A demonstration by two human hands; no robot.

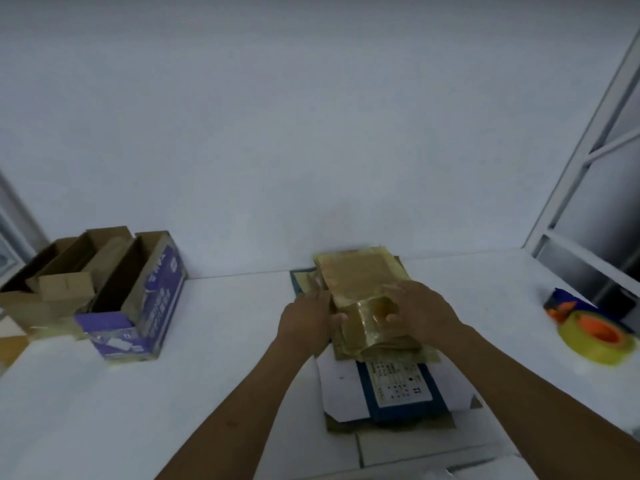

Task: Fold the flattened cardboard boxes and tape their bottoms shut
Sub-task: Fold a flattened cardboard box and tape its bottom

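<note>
left hand (305, 317), right hand (423, 308) gripping flattened box (358, 276)

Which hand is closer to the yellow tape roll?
Right. The right hand is on the cardboard stack, left of the tape roll; the left hand is even farther left.

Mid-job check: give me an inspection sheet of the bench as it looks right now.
Surface: white table.
Job's things: stack of flattened boxes at centre, with the top flattened box brown and glossy; tape roll and tape dispenser at right; purple box and brown boxes standing open at left.
Clutter: loose cardboard pieces at far left, unclear.
Hands: left hand grips the top flattened box's left edge; right hand is on its top, grip blurred.
Cables: nothing seen.
Surroundings: white wall behind, metal frame at right.
</note>
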